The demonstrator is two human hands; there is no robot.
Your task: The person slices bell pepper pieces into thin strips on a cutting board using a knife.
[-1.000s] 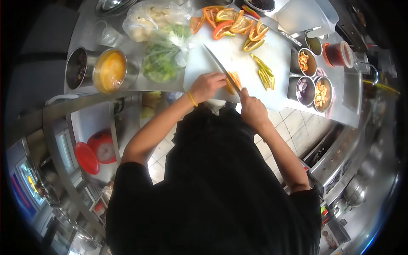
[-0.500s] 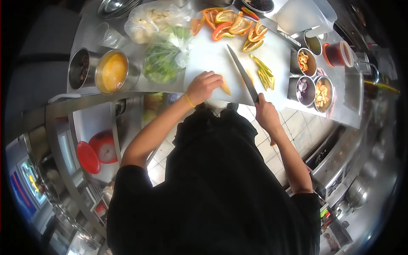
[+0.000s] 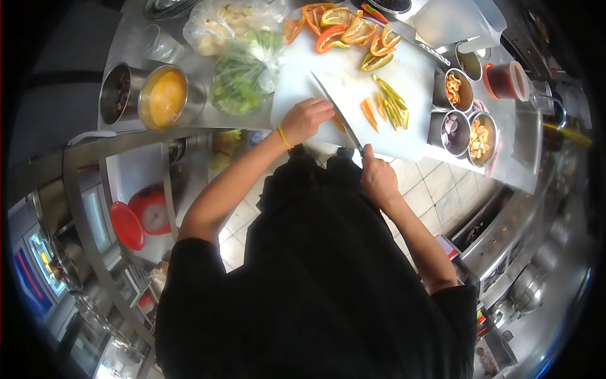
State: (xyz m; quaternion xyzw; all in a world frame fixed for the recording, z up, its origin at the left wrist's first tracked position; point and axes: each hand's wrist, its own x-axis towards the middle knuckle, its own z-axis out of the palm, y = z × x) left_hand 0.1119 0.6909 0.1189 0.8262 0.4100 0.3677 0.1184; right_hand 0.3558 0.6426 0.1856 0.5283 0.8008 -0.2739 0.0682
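Note:
My right hand [image 3: 379, 179] grips the handle of a long kitchen knife [image 3: 349, 131]. Its blade slants up and left across the cutting board [image 3: 303, 79], right against my left fingertips. With its fingers curled, my left hand [image 3: 307, 119] presses down an orange bell pepper piece [image 3: 339, 122], partly hidden by hand and blade. Just right of the knife lie a few cut orange pepper strips [image 3: 370, 115]. Beside them is a bunch of yellow-green pepper strips [image 3: 396, 108]. Several hollowed pepper pieces [image 3: 360, 30] are heaped along the board's far edge.
Left of the board lie a bag of green vegetables [image 3: 243, 88] and a bag of pale pieces [image 3: 221, 28]. A pot of yellow liquid [image 3: 165, 101] stands further left. On the right are metal cups, one with chopped onion [image 3: 450, 129], and a red-sauce tub [image 3: 507, 81].
The knife and my right hand have moved left, bringing the blade up to my left fingertips. More orange strips now lie apart to the right of the blade.

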